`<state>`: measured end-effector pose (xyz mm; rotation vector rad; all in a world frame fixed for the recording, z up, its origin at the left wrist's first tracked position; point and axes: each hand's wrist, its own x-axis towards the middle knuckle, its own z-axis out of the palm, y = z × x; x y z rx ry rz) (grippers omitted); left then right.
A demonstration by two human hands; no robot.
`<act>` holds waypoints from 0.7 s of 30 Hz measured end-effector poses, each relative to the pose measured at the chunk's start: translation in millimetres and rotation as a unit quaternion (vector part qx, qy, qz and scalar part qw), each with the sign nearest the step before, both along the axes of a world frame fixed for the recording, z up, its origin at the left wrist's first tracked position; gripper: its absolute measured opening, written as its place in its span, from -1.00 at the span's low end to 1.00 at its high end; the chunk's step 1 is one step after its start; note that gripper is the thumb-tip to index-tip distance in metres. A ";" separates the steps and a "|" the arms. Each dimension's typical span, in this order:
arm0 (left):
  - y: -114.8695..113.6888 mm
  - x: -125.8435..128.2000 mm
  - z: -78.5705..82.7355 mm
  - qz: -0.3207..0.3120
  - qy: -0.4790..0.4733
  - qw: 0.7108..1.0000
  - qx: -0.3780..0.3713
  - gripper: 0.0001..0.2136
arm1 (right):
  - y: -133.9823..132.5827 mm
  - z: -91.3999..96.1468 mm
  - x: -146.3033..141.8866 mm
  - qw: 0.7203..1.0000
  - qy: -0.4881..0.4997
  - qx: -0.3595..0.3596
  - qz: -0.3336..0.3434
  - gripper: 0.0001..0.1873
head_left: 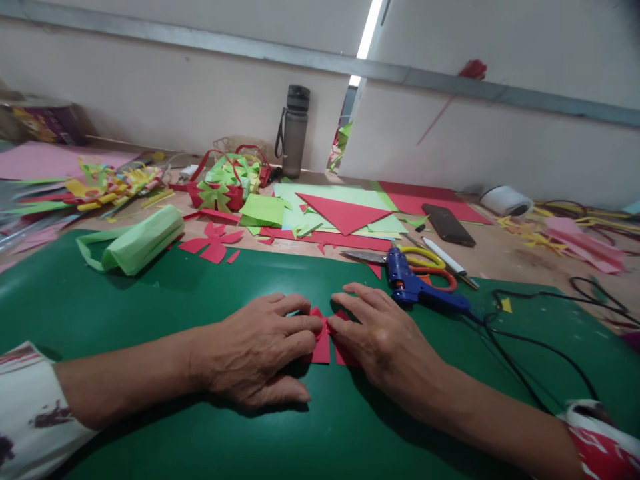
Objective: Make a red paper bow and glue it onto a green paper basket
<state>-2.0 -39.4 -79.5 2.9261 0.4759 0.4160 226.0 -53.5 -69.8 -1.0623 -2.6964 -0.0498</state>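
Between my hands, a small cut piece of red paper (pixel 321 350) lies on the green cutting mat (pixel 200 433), with a slit or gap down its middle. My left hand (pixel 263 350) rests over its left part, fingers stretched out and fingertips touching it. From the other side, my right hand (pixel 383 333) has its fingers extended, with fingertips on the right part. Both hands are palm down and much of the paper is hidden under them. Beyond my right hand lie a blue glue gun (pixel 413 287) and scissors (pixel 433 270) with yellow and orange handles.
A rolled green paper basket (pixel 135 247) and a red paper flower (pixel 213 243) lie at the mat's back edge. Behind are red paper baskets (pixel 215 197), paper sheets (pixel 345 210), a bottle (pixel 295 133) and a phone (pixel 449 225). A black cord (pixel 520 347) crosses the right side.
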 end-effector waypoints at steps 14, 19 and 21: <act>-0.1 0.2 -0.7 -0.001 -0.001 1.000 -0.007 -0.66 | -10.9 -11.7 9.2 0.999 0.001 0.042 -0.016 -0.75; -0.7 0.6 -0.4 -0.002 -0.005 1.000 -0.015 -0.65 | -17.2 -3.2 13.3 0.990 0.014 0.110 0.089 -0.69; -0.8 0.7 -0.4 -0.001 -0.008 1.000 -0.020 -0.65 | -20.4 3.7 14.7 0.974 0.045 0.111 0.191 -0.69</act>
